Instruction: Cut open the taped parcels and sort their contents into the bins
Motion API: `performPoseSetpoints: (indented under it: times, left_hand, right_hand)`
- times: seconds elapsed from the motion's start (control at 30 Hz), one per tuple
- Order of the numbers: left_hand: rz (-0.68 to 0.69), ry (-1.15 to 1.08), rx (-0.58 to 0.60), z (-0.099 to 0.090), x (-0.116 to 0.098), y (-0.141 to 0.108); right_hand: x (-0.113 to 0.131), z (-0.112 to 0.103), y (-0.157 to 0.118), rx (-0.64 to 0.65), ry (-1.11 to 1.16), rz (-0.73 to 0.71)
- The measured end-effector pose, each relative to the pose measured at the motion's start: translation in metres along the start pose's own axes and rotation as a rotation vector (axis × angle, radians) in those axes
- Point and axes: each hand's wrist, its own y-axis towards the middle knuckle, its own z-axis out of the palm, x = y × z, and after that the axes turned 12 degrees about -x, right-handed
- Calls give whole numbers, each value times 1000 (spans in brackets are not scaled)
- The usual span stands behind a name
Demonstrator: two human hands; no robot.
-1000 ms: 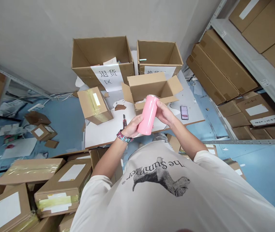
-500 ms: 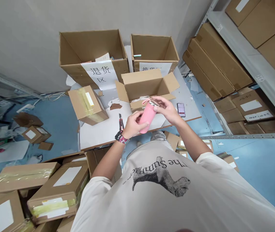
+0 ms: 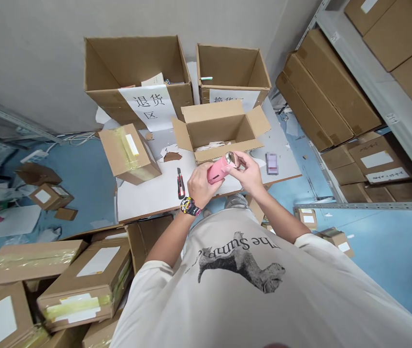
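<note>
Between my hands is a pink bottle (image 3: 219, 169) with a shiny metal top, tilted with that end up to the right. My left hand (image 3: 202, 184), with a colourful watch at the wrist, wraps around the lower body. At the metal end, the fingers of my right hand (image 3: 248, 172) grip the bottle. Just beyond it stands an open cardboard box (image 3: 224, 133) with flaps spread and some white paper inside. A red and black utility knife (image 3: 180, 183) lies on the white table (image 3: 144, 200), left of my left hand.
A taped carton (image 3: 128, 154) stands on the table's left. Behind are two large labelled boxes (image 3: 104, 104), (image 3: 235, 89). A phone (image 3: 272, 164) lies at the right. Stacked cartons (image 3: 82, 280) fill the lower left; a loaded shelf (image 3: 373, 106) rises on the right.
The bottle has been tipped further over and turned, so dark marking on its side now shows. My left hand has shifted its hold around the body, and its wrist has rotated.
</note>
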Motion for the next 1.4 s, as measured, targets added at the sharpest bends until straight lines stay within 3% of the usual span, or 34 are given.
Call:
performPoseSetpoints:
  times: [0.13,0.23,0.37,0.6,0.83,1.1,1.4]
  left_hand:
    - [7,-112,45,-6,17,6]
    - [-16,-72,5,-12,44,9]
    - [4,-3,71,-13,80,7]
    - [35,111,188,0,108,3]
    - [78,37,263,23,140,16]
    - [13,102,306,37,156,12]
    - [9,180,286,24,155,-3]
  right_hand:
    - [-2,-15,10,-80,-21,-42]
    - [-1,-33,22,-120,16,-21]
    - [0,-46,28,-135,2,-62]
    - [-7,-30,10,-150,-71,-93]
    - [-28,-13,6,-109,-273,-264]
    - [-48,-14,9,-119,-387,-382]
    - [-60,11,-7,-62,-422,-407]
